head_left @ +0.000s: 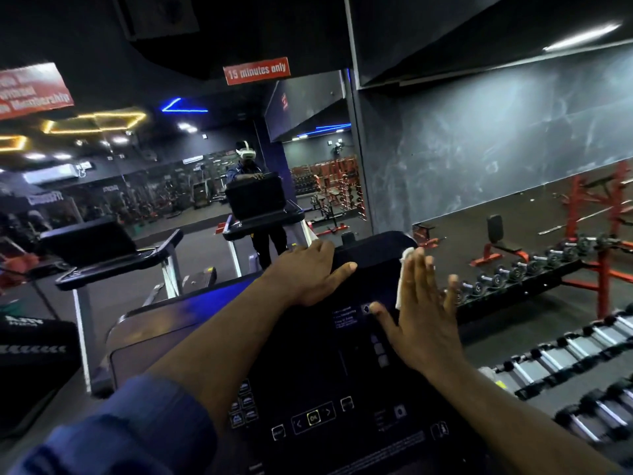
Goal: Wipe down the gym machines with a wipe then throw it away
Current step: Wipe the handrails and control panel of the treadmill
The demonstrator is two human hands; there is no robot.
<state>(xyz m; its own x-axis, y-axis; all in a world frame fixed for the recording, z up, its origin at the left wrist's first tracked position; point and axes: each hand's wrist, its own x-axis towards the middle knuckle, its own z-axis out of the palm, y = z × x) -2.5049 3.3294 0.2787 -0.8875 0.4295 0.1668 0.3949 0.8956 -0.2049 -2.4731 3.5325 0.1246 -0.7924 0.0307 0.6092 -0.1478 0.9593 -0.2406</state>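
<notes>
Up near the top right corner of the treadmill console (308, 354), the white wipe (407, 256) lay pinned flat against the dark panel under the right hand (421, 320). That hand's grip was released: the fingers were straight and spread wide, the palm pressed on the wipe, and only crumpled white edges showed past the fingertips and beside the index finger. The left hand (305, 272) sat on the console's upper left edge, its grip grasping that edge, with the fingers hooked over the far side and the thumb lying along the near face. Below both hands, on the console's lower face, small lit buttons and an arrow pad glowed faintly. Right of the console stood long racks of dumbbells (513, 279) on a red frame. Left of the console stood a second treadmill (113, 255). Beyond the console a mirror (205, 173) reflected a person wearing a white headset, and above it hung a red sign (257, 70) reading "15 minutes only".
</notes>
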